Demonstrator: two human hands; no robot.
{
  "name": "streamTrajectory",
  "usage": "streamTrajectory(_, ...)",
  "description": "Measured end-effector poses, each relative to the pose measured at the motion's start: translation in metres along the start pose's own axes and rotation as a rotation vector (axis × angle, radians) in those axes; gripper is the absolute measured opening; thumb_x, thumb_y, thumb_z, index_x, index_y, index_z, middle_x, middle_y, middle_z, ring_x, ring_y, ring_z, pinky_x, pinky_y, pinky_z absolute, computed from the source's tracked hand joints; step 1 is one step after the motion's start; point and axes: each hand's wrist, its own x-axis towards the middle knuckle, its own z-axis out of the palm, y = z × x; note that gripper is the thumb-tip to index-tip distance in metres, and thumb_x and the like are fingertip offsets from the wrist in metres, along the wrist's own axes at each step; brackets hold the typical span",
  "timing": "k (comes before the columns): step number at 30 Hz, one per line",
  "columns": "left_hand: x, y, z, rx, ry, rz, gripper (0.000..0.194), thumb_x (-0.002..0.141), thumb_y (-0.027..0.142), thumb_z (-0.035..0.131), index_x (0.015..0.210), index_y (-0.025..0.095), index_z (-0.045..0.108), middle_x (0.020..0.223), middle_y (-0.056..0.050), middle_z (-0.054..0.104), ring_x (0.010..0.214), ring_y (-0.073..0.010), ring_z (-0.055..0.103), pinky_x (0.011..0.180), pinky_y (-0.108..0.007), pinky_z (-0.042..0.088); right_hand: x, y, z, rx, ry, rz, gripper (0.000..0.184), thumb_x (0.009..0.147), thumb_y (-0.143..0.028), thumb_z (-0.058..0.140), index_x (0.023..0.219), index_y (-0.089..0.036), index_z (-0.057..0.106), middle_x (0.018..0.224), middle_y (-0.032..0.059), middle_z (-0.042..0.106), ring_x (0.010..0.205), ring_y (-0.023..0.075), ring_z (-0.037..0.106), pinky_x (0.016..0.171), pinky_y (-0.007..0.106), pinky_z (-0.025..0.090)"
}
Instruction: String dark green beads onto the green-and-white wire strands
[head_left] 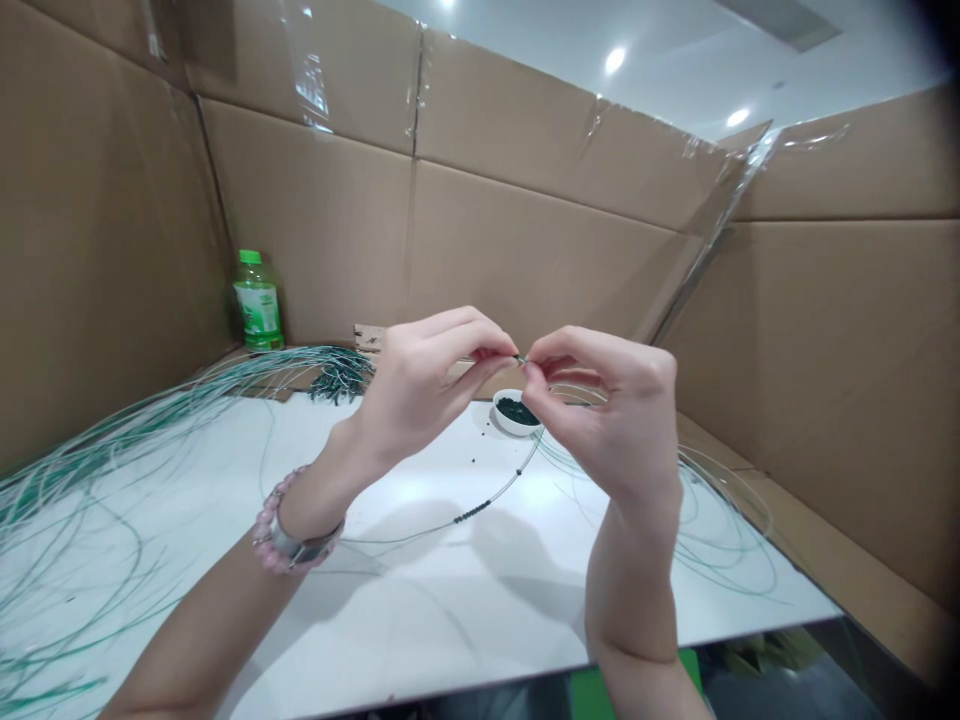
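Observation:
My left hand (420,385), with a pink bead bracelet (270,530) and a grey band (300,550) at its wrist, is closed in a pinch. A tiny dark piece, seemingly a bead (517,357), shows at its fingertips. My right hand (607,410) faces it, thumb and forefinger pinched on what looks like the end of a thin cord (525,361). The fingertips almost meet. Below them hangs a thin clear strand carrying a row of small dark beads (472,513). Partly behind my right hand stands a white bowl (514,427) of dark beads (517,410).
Long green and clear strands (187,400) spread over the left of the white table (420,630), with a dark green bundle (337,372) at the back. Loose strands (727,540) curl at right. A green-capped bottle (259,305) stands by the cardboard walls (540,240).

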Motion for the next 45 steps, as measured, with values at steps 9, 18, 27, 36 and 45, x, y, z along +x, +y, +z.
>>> streamTrajectory(9,0.001,0.002,-0.001,-0.012,-0.005,-0.024,0.007,0.084,0.015,0.059,0.078,0.018,0.062,0.074,0.001,0.068,0.066,-0.0075,0.062,0.060,-0.018,0.050,0.000,-0.002,-0.001,-0.041,-0.004,0.012,0.013,0.073,-0.011,0.057,0.065,-0.021,0.054,0.060,-0.0034,0.055,0.053,0.0105,0.055,0.058,0.024,0.053)
streamTrajectory(18,0.002,0.003,-0.003,0.041,0.003,0.009,0.010,0.084,0.013,0.059,0.076,0.018,0.063,0.074,0.001,0.069,0.066,-0.0086,0.063,0.060,-0.020,0.050,-0.001,-0.001,-0.001,0.030,-0.008,0.043,0.013,0.074,-0.012,0.058,0.066,-0.021,0.054,0.061,-0.0040,0.056,0.053,0.0102,0.056,0.059,0.023,0.057)
streamTrajectory(27,0.001,0.003,-0.002,0.042,0.005,0.032,0.008,0.083,0.011,0.060,0.077,0.016,0.063,0.075,0.000,0.068,0.066,-0.0076,0.061,0.060,-0.019,0.049,0.000,-0.002,-0.001,0.037,-0.002,0.020,0.014,0.073,-0.010,0.058,0.065,-0.021,0.054,0.060,-0.0042,0.055,0.053,0.0096,0.055,0.057,0.022,0.055)
streamTrajectory(36,0.001,0.000,-0.005,-0.022,-0.062,-0.032,0.009,0.084,0.016,0.060,0.078,0.019,0.065,0.074,0.001,0.070,0.064,-0.0082,0.063,0.058,-0.019,0.049,0.001,0.005,-0.002,0.132,-0.057,0.032,0.012,0.081,-0.012,0.059,0.075,-0.021,0.065,0.068,-0.0033,0.067,0.061,0.0107,0.064,0.060,0.022,0.056)
streamTrajectory(45,-0.003,-0.006,0.006,0.071,-0.009,-0.117,0.016,0.087,0.024,0.056,0.074,0.019,0.064,0.067,0.001,0.067,0.059,-0.0098,0.060,0.055,-0.022,0.047,0.008,0.010,0.008,0.325,-0.087,0.153,0.008,0.080,-0.018,0.061,0.074,-0.018,0.066,0.072,-0.0021,0.070,0.068,0.0110,0.068,0.063,0.021,0.058)
